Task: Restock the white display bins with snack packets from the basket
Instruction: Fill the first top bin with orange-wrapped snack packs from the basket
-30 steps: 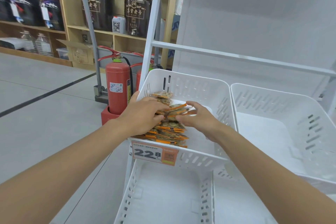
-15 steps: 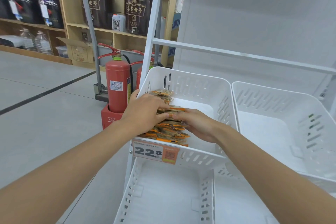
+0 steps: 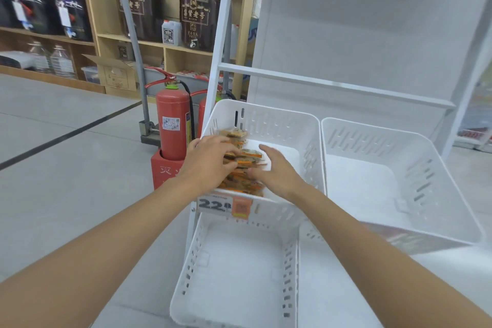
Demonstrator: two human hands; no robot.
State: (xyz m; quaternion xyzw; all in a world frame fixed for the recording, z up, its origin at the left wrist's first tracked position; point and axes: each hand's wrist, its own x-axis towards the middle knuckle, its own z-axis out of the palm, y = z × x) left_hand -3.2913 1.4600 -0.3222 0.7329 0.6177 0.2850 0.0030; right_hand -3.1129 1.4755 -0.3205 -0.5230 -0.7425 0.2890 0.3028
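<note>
Left hand (image 3: 209, 164): fingers curled over snack packets (image 3: 243, 184), gripping from left. Packets: row along left wall of upper-left bin (image 3: 266, 117), long axis front-to-back, between hands. Right hand (image 3: 277, 172): fingers straight, flat against row's right side.

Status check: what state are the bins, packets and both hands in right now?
Top-left bin: partly filled.
Packets: stacked at its left side.
Top-right bin: empty.
Lower bin: empty.
Left hand: grips the packets.
Right hand: fingers straight, pressing packets.
</note>
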